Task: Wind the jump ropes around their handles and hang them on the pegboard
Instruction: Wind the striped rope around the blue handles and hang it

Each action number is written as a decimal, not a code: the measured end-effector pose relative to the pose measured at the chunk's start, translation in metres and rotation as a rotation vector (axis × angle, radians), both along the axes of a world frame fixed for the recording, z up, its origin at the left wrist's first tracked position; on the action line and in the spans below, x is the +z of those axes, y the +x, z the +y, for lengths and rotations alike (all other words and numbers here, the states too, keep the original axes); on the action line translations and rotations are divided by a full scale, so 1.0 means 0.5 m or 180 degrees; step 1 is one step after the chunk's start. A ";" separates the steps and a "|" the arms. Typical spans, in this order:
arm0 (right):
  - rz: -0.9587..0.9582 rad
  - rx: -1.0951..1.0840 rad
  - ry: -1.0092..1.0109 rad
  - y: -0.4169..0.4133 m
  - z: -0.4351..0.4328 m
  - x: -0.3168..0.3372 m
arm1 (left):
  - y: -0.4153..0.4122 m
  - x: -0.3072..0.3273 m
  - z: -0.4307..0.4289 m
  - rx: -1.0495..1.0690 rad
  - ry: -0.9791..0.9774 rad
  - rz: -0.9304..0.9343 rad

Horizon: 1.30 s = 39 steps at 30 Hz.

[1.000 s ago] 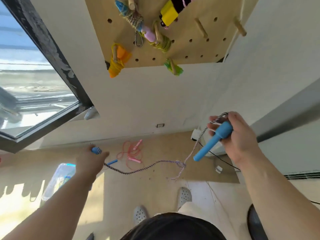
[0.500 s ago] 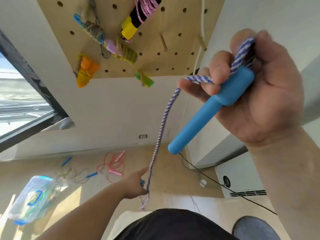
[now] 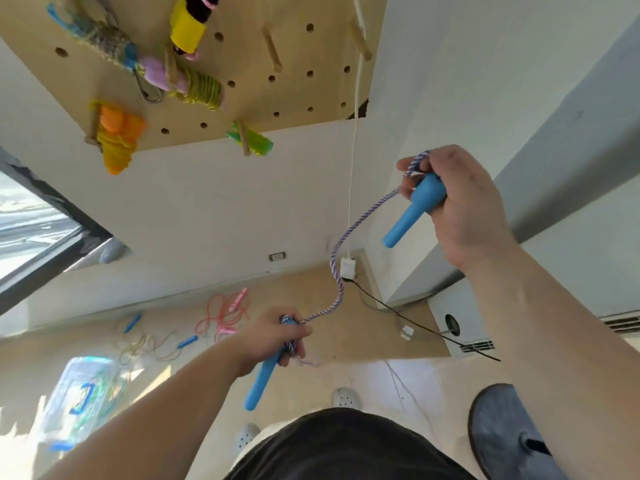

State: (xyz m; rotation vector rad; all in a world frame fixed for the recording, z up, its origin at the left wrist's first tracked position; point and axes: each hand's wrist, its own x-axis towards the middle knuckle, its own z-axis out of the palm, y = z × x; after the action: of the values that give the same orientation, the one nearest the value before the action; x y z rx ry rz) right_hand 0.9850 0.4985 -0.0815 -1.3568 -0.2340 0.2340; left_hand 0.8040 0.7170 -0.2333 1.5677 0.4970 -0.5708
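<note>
right hand (image 3: 460, 209) raised, fist gripping upper blue handle (image 3: 414, 211) | left hand (image 3: 277, 336) lower, gripping second blue handle (image 3: 263, 375) | striped rope (image 3: 337, 268) slack between them | pegboard (image 3: 242, 57) above

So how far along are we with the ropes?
Several wound ropes, such as the orange one, hang on the pegboard. In hand: the striped rope, one blue handle gripped in the right hand, the other in the left hand, rope slack between. Left: winding and hanging it, then the pink rope and the thin rope on the floor.
</note>
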 end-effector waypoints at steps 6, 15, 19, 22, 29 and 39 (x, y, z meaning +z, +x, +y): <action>0.0435 0.0148 -0.1948 0.004 0.004 -0.168 | 0.059 0.169 0.013 0.1051 -0.1054 -0.0540; 0.0897 0.2367 -0.2507 -0.107 0.033 -0.299 | 0.128 0.385 -0.030 0.1562 -0.1904 -0.1058; 0.0878 0.3209 -0.2537 -0.154 0.034 -0.289 | 0.136 0.438 -0.043 0.1369 -0.1992 -0.1456; 0.0370 0.3142 -0.3063 -0.169 0.033 -0.303 | 0.144 0.456 -0.020 0.1583 -0.1990 -0.1661; 0.0553 0.2188 -0.2835 -0.166 -0.022 -0.341 | 0.117 0.382 0.176 0.3188 0.0029 -0.1587; 0.1744 0.2023 -0.0422 -0.199 0.043 -0.204 | -0.099 0.036 0.225 0.2592 0.1643 0.0466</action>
State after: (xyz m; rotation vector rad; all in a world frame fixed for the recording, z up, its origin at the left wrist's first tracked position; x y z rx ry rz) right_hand 0.8856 0.5200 -0.1834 -1.2627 -0.1820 1.1511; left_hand 0.7543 0.8295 -0.2153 1.6218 1.3892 0.0885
